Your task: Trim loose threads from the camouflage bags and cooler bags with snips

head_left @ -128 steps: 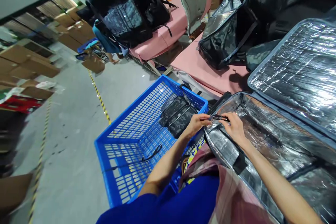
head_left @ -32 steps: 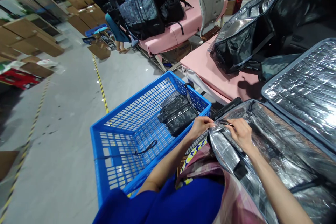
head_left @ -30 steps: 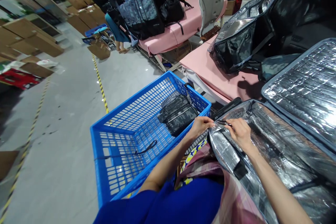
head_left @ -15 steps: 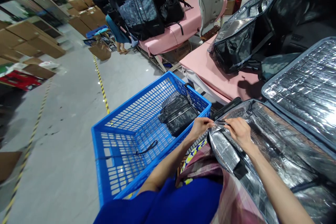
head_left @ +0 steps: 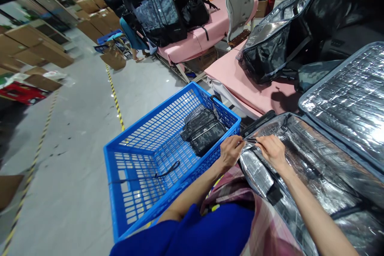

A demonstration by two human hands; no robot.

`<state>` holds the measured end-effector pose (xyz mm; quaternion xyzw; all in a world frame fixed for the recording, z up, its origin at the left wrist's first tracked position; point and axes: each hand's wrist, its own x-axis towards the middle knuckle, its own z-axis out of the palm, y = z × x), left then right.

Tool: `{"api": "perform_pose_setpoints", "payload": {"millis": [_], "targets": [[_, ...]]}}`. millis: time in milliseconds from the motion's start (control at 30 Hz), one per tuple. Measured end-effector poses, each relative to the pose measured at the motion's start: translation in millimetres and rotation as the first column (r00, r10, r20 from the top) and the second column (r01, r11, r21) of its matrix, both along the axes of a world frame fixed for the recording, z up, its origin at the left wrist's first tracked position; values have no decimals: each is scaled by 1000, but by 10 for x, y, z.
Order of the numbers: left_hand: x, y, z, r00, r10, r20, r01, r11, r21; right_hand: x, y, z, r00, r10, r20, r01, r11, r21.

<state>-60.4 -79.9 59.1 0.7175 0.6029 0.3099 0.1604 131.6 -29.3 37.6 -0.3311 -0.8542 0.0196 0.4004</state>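
A large bag (head_left: 318, 176) with a silver foil lining lies spread at my right, its quilted lid (head_left: 348, 100) folded back. At its near left corner, my left hand (head_left: 231, 151) pinches something too small to make out. My right hand (head_left: 272, 150) is closed on a small dark pronged tool (head_left: 251, 140), which looks like thread snips. The tool's tips point at my left fingertips, just above the foil edge. Beside my left hand stands a blue plastic crate (head_left: 129, 204). Inside it lie a folded dark camouflage bag (head_left: 208, 138) and a thin black strap loop (head_left: 171, 168).
Pink-covered tables (head_left: 228, 70) stand ahead, piled with dark backpacks (head_left: 162, 12) and another foil-lined bag (head_left: 270, 48). A grey chair back (head_left: 239, 10) rises between them. Cardboard boxes (head_left: 30, 44) are stacked at far left. A person's legs (head_left: 136, 54) show beyond the tables.
My left hand has turned, so more of its back shows, and its wrist sits slightly lower. The right hand has shifted slightly left, still holding the dark tool.
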Motion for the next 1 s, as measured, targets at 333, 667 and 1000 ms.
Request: {"api": "perform_pose_setpoints", "payload": {"millis": [333,667,1000], "targets": [[-111,171,-42,762,343,550,-98,900,-425,-25,-15,-31,978,-5,-210,-46,971,-236],[-1013,52,-52,906,417,68,-288,728,-622,26,6,11,888,-275,-368,11,814,-580],[211,78,85,802,289,523,-117,934,-336,-121,-109,426,919,-387,-82,243,716,-654]]}}
